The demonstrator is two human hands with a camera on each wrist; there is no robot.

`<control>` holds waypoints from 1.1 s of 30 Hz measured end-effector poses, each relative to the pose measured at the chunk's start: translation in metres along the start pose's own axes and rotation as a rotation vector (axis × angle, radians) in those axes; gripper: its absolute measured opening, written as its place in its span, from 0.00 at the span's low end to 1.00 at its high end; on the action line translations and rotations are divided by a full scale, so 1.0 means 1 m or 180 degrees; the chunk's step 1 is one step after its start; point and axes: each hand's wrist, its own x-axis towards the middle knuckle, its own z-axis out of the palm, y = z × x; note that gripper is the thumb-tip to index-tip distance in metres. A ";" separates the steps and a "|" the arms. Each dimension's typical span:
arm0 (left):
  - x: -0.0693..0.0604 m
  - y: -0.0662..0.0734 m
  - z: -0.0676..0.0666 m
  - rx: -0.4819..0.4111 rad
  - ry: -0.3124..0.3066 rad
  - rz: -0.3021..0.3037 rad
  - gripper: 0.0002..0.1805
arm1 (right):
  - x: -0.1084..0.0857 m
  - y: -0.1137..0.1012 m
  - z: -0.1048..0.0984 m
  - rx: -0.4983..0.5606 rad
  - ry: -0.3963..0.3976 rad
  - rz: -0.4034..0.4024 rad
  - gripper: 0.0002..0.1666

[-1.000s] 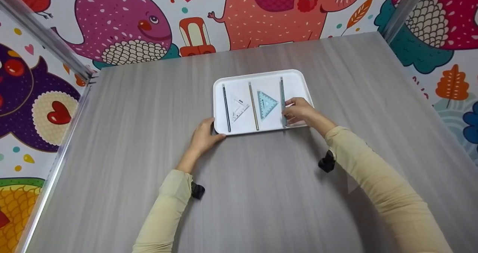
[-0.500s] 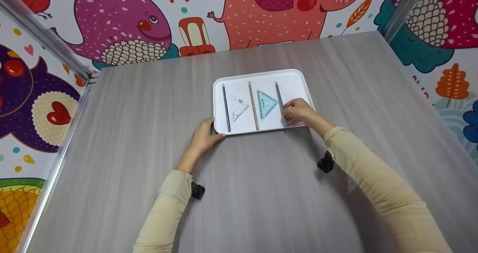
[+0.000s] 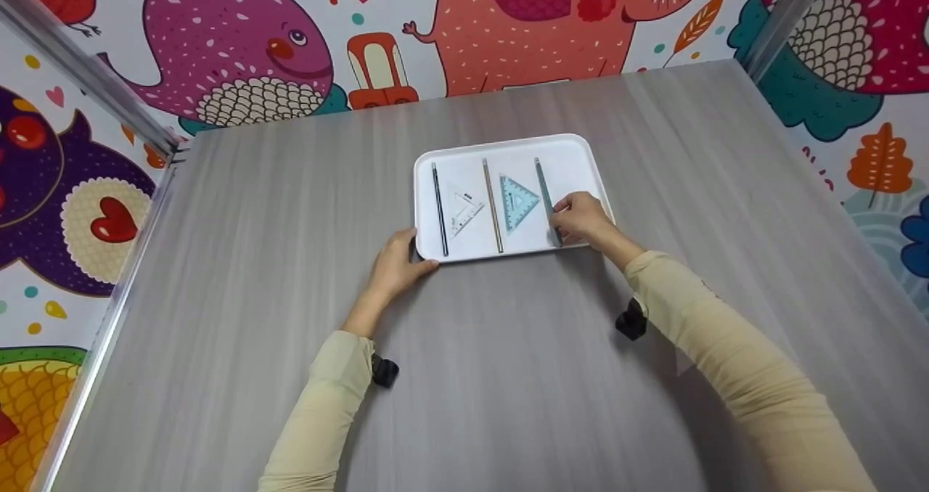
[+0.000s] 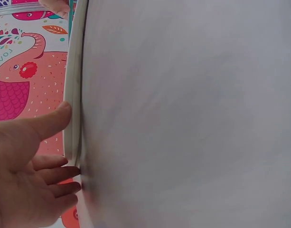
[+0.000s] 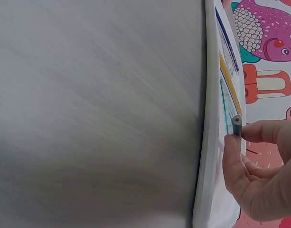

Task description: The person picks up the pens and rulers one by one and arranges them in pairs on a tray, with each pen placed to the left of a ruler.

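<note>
A white tray [image 3: 580,162] lies on the table. My right hand [image 3: 583,218] pinches a dark green pencil [image 3: 544,185] near its near end, between thumb and fingers, over the tray's right part. In the right wrist view the end of this green pencil [image 5: 237,124] shows a dark core. My left hand [image 3: 394,265] rests against the tray's near left corner, thumb along the front rim, fingers at the left side. Left of the green pencil lie a light blue set square [image 3: 510,220], a yellowish pencil [image 3: 493,209], a clear set square [image 3: 464,216] and a dark pencil [image 3: 440,209].
The grey wood-grain table [image 3: 464,376] stretches around the tray. Panels with cartoon animals [image 3: 247,49] stand at the back and sides, with metal posts [image 3: 94,71] at the corners.
The green pencil's far end has swung left towards the light blue set square, so it now slants. My right hand has shifted slightly with it. My left hand has stayed in place.
</note>
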 end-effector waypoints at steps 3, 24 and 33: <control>0.000 0.000 -0.001 0.0010 0.0007 0.0003 0.33 | 0.002 0.001 0.001 -0.0040 0.0016 -0.0004 0.15; 0.000 -0.001 0.000 0.0055 0.0060 0.0015 0.33 | 0.005 0.000 0.009 -0.0774 0.0319 -0.0356 0.19; 0.000 -0.002 0.000 0.0044 0.0087 0.0083 0.32 | 0.006 0.000 0.011 -0.0787 0.0289 -0.0292 0.19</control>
